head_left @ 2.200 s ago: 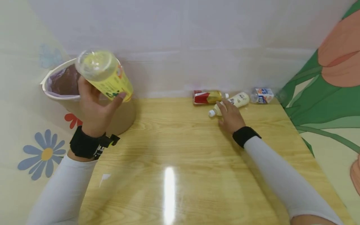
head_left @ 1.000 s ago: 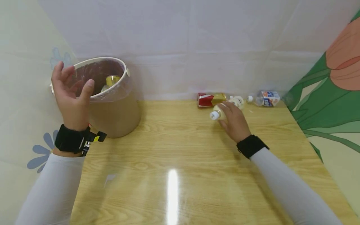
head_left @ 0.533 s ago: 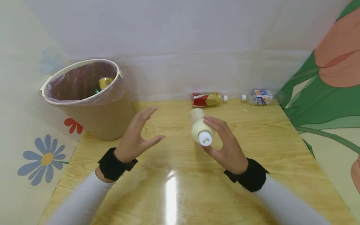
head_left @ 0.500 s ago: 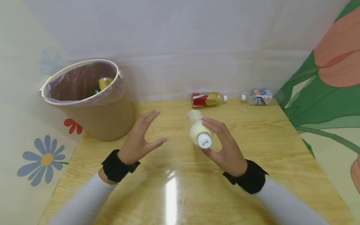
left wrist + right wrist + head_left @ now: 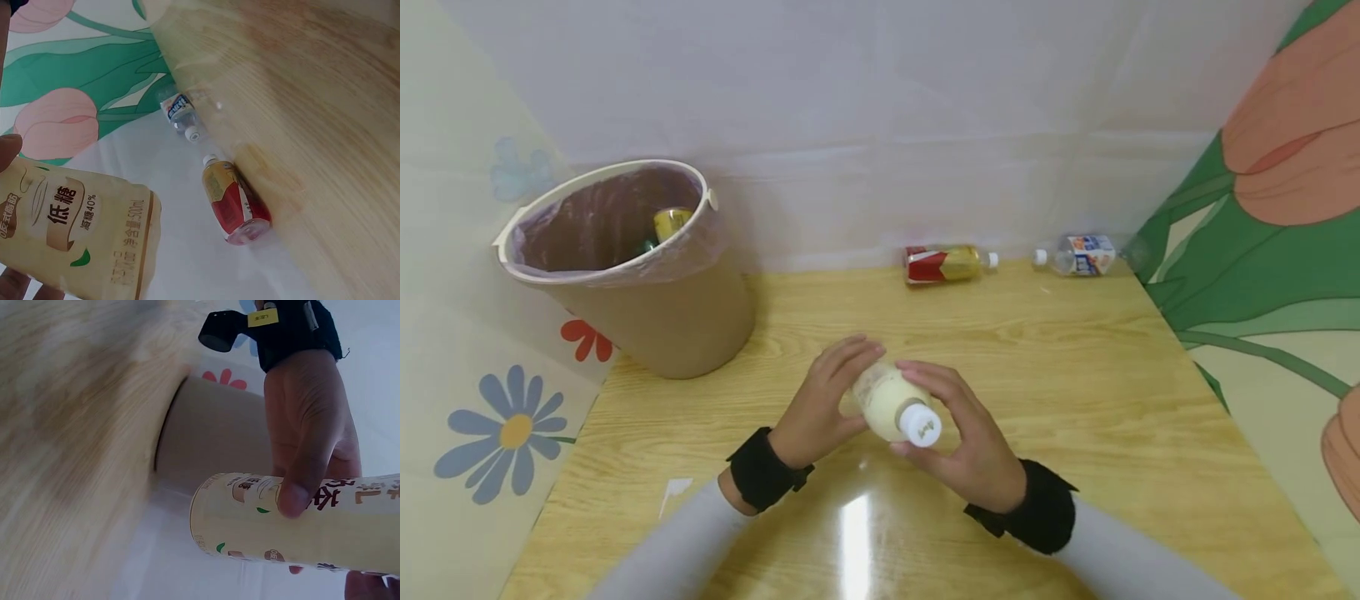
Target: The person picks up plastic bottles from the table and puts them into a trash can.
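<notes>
A cream-coloured plastic drink bottle (image 5: 883,402) with a white cap is held above the table, tilted so the cap faces the head camera. My right hand (image 5: 976,446) grips it near the cap end. On the other side, my left hand (image 5: 820,410) holds the bottle's body toward its base. In the right wrist view the left thumb lies across the label of the bottle (image 5: 250,515), and a fingertip shows beneath. Fingers of my right hand appear at the edge of the left wrist view, around the bottle (image 5: 75,231).
A beige bin (image 5: 662,325) with a plastic liner stands at the back left, a yellow-labelled item (image 5: 672,223) inside. Along the back wall lie a red-and-gold bottle (image 5: 942,264) and a clear bottle with a blue-and-white label (image 5: 1086,255). All rest on the wooden table (image 5: 1075,400).
The yellow-labelled bottle left my left hand at the bin. My right hand lifted the cream bottle from the back and brought it nearer. My left hand came across and took hold too.
</notes>
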Demonstrator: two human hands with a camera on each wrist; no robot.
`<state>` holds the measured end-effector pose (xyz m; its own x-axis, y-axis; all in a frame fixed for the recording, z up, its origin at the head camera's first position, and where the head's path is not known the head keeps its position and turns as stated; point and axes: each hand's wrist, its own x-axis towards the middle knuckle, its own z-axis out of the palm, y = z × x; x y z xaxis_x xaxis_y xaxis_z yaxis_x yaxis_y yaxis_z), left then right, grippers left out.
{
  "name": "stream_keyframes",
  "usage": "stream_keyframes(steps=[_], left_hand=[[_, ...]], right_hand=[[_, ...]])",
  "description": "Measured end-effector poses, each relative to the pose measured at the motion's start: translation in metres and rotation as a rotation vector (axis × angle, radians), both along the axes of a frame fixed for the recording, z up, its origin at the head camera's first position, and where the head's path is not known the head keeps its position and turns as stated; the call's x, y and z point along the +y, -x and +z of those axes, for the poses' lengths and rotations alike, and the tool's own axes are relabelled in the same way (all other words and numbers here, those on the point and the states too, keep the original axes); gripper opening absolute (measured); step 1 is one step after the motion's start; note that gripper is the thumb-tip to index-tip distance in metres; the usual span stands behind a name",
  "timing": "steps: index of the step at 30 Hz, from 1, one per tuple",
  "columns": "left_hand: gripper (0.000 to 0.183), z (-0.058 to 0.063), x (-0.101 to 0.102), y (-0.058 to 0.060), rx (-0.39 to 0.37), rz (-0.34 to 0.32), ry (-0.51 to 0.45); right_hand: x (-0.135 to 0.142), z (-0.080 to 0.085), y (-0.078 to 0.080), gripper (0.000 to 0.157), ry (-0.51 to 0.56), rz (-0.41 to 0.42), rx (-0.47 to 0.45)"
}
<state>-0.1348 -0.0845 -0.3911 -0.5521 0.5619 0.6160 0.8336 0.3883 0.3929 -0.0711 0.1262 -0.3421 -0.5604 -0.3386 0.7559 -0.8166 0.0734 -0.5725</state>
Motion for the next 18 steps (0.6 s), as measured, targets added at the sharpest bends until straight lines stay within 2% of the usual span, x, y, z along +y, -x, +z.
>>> stream_keyframes(steps=[11, 15, 18], left_hand=[[0.076, -0.009, 0.002, 0.002, -0.037, 0.017, -0.001], [0.076, -0.008, -0.001, 0.005, -0.044, 0.047, -0.028], [0.078, -0.002, -0.009, 0.009, -0.052, 0.086, -0.067]], right_hand=[[0.001, -0.001, 0.001, 0.062, -0.021, 0.011, -0.035], [0.006, 0.0, 0.006, 0.071, -0.072, 0.004, -0.057], [0.016, 0.0, 0.016, 0.079, -0.131, -0.042, -0.064]])
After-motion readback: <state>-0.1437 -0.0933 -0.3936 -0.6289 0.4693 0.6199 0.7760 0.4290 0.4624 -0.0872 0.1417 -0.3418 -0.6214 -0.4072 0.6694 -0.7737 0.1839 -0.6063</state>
